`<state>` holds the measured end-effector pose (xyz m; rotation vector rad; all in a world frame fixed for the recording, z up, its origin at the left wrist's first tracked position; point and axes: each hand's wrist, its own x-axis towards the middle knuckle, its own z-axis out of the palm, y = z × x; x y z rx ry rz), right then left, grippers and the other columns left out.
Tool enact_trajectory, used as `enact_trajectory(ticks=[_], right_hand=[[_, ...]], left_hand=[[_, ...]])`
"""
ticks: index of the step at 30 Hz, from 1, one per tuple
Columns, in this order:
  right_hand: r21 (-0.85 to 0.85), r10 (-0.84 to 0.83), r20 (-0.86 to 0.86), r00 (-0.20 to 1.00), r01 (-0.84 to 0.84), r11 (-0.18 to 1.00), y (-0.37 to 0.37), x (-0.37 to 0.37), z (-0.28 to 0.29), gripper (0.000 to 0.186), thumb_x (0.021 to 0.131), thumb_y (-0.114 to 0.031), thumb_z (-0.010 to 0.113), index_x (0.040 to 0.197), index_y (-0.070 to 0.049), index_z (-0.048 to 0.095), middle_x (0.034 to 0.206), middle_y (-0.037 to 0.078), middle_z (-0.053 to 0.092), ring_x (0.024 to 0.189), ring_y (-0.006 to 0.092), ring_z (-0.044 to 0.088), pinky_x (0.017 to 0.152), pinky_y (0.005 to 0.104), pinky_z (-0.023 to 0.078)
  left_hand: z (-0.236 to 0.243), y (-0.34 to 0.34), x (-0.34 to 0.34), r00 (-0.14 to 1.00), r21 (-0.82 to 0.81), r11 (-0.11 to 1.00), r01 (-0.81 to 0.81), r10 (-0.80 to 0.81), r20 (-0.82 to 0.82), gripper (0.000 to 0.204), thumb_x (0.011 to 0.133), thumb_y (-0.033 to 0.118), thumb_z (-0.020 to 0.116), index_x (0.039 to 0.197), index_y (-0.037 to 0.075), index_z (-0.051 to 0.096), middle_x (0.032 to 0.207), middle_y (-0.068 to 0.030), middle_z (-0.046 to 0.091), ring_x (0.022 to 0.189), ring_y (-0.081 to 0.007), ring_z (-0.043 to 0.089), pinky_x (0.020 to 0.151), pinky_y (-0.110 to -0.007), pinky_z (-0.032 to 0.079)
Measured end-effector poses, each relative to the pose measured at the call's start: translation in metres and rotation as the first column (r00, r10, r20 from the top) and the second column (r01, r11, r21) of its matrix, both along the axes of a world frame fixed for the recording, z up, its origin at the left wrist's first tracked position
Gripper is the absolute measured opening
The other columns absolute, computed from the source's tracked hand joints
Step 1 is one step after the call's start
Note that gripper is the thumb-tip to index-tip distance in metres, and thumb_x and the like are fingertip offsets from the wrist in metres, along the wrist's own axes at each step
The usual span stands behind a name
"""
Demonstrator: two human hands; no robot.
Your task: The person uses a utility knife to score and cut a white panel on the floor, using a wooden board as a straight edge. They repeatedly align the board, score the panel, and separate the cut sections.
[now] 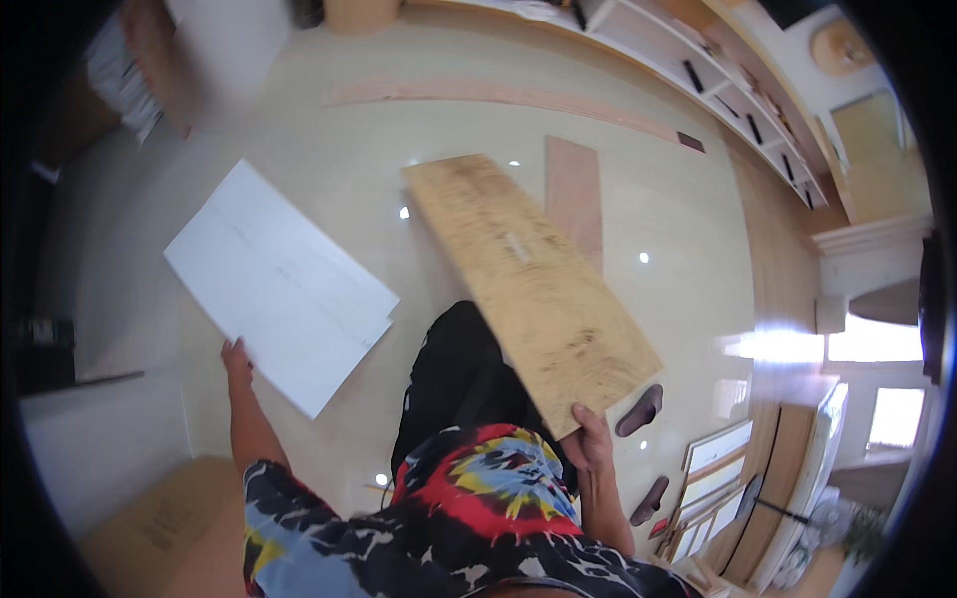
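Observation:
A long wood-coloured board (528, 284) with dark smudges slants across the middle, up from my right side. My right hand (588, 439) grips its near end, thumb on the upper face and the other fingers partly hidden. To the left is a white rectangular panel (284, 284) with faint marks. A small step at its right corner hints at a second layer beneath. My left hand (236, 356) holds the panel's near left edge, with some of its fingers out of sight. Whether the panel touches the floor I cannot tell.
A pinkish board (575, 194) lies on the glossy tiled floor beyond the wooden one, and a long thin strip (498, 97) lies farther off. Two dark slippers (640, 411) sit at the right. White-edged panels (710, 488) stand at lower right, a cardboard box (164, 518) at lower left.

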<state>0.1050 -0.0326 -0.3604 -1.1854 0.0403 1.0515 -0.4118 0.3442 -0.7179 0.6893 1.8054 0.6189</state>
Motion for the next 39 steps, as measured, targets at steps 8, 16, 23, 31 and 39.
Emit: enact_trajectory(ticks=[8,16,23,31,39], right_hand=[[0.212,0.3,-0.214,0.93,-0.256,0.943,0.107,-0.048,-0.052,0.059,0.091,-0.009,0.067,0.143,-0.004,0.041,0.136,0.012,0.056,0.125,0.0262,0.057,0.106,0.0407,0.046],[0.14,0.524,-0.252,0.814,-0.505,0.852,0.234,-0.153,-0.188,0.035,0.093,-0.016,0.068,0.124,-0.003,0.06,0.107,0.004,0.068,0.096,0.018,0.066,0.077,0.0362,0.056],[-0.131,0.694,-0.454,0.559,-0.812,0.569,0.226,-0.22,-0.196,0.036,0.089,-0.019,0.071,0.114,0.004,0.061,0.091,0.014,0.065,0.078,0.0251,0.067,0.068,0.0398,0.058],[0.113,0.559,0.06,0.827,-0.562,0.82,0.148,-0.065,-0.107,0.028,0.094,-0.024,0.065,0.105,0.001,0.062,0.094,0.013,0.067,0.084,0.0234,0.07,0.064,0.0354,0.061],[-0.325,-0.518,0.511,0.686,0.712,0.622,-0.194,0.031,-0.135,0.041,0.096,-0.021,0.057,0.129,0.002,0.055,0.1,0.014,0.069,0.085,0.0202,0.068,0.072,0.0337,0.058]], left_hand=[[-0.019,-0.033,-0.032,0.85,-0.468,0.819,0.332,-0.475,-0.228,0.041,0.091,0.021,0.063,0.128,0.01,0.049,0.104,-0.0132,0.057,0.08,-0.0319,0.061,0.065,-0.057,0.052],[0.051,-0.206,0.104,0.891,-0.449,0.779,0.439,-0.312,0.329,0.043,0.101,0.032,0.052,0.137,0.01,0.045,0.126,-0.0137,0.059,0.101,-0.0307,0.062,0.085,-0.049,0.052],[0.029,-0.233,0.035,0.464,-0.121,0.451,0.884,-0.822,0.331,0.03,0.096,0.026,0.051,0.121,0.011,0.059,0.103,-0.007,0.062,0.082,-0.0229,0.059,0.066,-0.037,0.046],[0.017,-0.144,0.032,0.752,-0.545,0.557,0.626,-0.616,0.234,0.037,0.097,0.023,0.053,0.131,0.008,0.05,0.11,-0.0109,0.063,0.09,-0.0287,0.063,0.068,-0.043,0.051],[0.075,-0.057,0.183,0.493,-0.342,0.432,0.834,-0.863,0.111,0.035,0.099,0.031,0.053,0.125,0.008,0.054,0.113,-0.0093,0.064,0.093,-0.0257,0.065,0.074,-0.04,0.053]])
